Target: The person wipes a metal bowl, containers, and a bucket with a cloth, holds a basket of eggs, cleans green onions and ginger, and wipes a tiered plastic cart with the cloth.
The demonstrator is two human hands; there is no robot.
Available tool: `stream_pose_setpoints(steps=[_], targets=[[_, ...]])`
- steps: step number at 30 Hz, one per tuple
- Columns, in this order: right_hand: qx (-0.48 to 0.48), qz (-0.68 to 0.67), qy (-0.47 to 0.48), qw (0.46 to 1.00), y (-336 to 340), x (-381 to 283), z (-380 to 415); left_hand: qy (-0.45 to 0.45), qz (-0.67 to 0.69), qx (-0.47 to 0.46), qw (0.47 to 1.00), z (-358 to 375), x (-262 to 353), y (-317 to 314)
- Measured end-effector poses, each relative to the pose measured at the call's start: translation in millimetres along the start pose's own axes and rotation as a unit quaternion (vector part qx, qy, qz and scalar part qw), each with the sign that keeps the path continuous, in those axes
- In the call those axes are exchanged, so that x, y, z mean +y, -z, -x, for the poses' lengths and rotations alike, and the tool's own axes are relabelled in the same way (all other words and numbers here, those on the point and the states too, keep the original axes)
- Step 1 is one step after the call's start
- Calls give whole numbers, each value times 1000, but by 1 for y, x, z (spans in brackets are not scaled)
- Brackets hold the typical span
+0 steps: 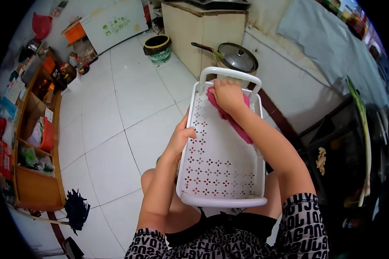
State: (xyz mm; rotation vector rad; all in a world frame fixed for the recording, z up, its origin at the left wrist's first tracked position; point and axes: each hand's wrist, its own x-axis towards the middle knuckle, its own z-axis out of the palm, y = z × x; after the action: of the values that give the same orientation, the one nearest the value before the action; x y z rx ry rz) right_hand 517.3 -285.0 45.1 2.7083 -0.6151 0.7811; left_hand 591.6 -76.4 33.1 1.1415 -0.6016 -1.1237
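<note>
A white plastic basket (pixel 216 151) with flower-shaped holes and a raised handle at its far end rests over my lap. My left hand (pixel 180 137) grips its left rim, thumb over the inner side and fingers behind the wall. Inside, near the far end, my right hand (pixel 229 96) presses a pink cloth (pixel 237 125) with its fingers bent over it. One part of the cloth trails toward the right wall of the basket.
Beyond the basket are a lidded pan (pixel 237 58) and a bucket (pixel 158 48). Wooden shelves (pixel 34 181) and a dark mop head (pixel 76 211) are at left. On the right, a dark rack holds ginger (pixel 321 161) and a long green onion (pixel 364 142).
</note>
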Motion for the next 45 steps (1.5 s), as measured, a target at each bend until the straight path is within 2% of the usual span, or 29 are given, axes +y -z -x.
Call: stream_pose_setpoints(steps=[4, 9, 12, 13, 14, 15, 16, 19, 21, 23, 26, 27, 29, 33, 35, 36, 37, 39, 42, 45], targets=[[-1, 9, 14, 1000, -34, 8, -10, -36, 50, 4, 998, -2, 0, 2], [-21, -98, -220, 970, -33, 56, 16, -73, 83, -28, 993, -2, -9, -2], [-9, -87, -190, 978, 46, 8, 10, -99, 90, -27, 991, -5, -12, -2], [-10, -84, -187, 979, 54, -5, 6, -98, 79, -26, 992, -4, -10, -1], [26, -97, -124, 987, 59, -15, 2, -99, 67, -24, 993, -3, -9, 0], [63, -111, -60, 990, 61, -18, 0, -101, 68, -24, 992, -5, -11, 0], [85, -110, -39, 990, 40, -13, -5, -98, 70, -26, 992, -5, -13, 3], [57, -168, 17, 984, -2, -5, -21, -94, 71, -20, 993, -2, -12, 5], [54, -170, 21, 984, -18, 4, -23, -94, 70, -16, 993, -2, -13, 4], [-42, -111, -120, 986, -16, 5, -15, -101, 92, -43, 990, -4, -17, 6], [-75, -92, -143, 983, -6, 6, 0, -85, 144, -41, 985, -3, -17, -1], [-77, -86, -136, 984, -8, 9, 1, -89, 152, -41, 983, -4, -17, 0], [-18, -81, -96, 992, -15, 13, 8, -71, 147, -44, 986, -2, -18, 0], [-39, -179, -73, 980, 2, 0, -7, -68, 117, -33, 990, 1, -12, 1], [-66, -225, 19, 972, -7, 1, -20, -58, 86, -27, 994, 1, -11, 2], [-99, -217, 26, 971, -3, 4, -25, -58, 85, -26, 994, 0, -11, 3], [-101, -216, 25, 971, 0, 3, -24, -61, 103, -28, 992, 1, -12, 3], [-149, -123, -26, 981, 6, 3, -21, -64, 129, -32, 989, 1, -14, 2], [-116, -100, -76, 985, 3, 14, 2, -67, 119, -32, 990, -2, -13, -2], [-139, -81, -110, 981, 4, 37, 21, -53, 147, -17, 988, 0, -18, -2]])
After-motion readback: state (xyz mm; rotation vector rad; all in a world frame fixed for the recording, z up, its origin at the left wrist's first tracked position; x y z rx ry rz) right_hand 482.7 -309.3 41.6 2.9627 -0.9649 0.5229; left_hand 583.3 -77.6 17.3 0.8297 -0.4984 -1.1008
